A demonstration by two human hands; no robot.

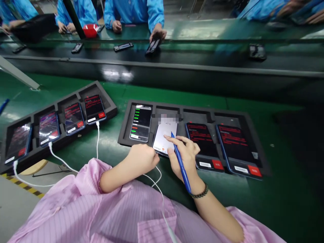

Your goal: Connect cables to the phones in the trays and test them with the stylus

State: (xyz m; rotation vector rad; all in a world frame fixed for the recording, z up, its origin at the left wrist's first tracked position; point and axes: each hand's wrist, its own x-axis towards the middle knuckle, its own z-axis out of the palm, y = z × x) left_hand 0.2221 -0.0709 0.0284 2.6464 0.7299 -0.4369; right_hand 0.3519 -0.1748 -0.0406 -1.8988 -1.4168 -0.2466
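Note:
My left hand [141, 158] is closed at the bottom end of a phone with a white screen [164, 135], where a white cable [158, 175] leads to it. My right hand [186, 153] holds a blue pen [180, 162] and its forefinger touches the white screen. This phone lies in the second slot of a black foam tray [243, 118]. A phone with green and red lines [141, 123] lies to its left. Two phones with red text [204, 141] [238, 148] lie to its right.
A second black tray [106, 98] at the left holds several phones, two with white cables [97, 138]. Beyond runs a dark conveyor belt [202, 57] with loose phones [123, 46]. People in blue coats [134, 11] work on the far side. One hand [158, 33] rests on a phone.

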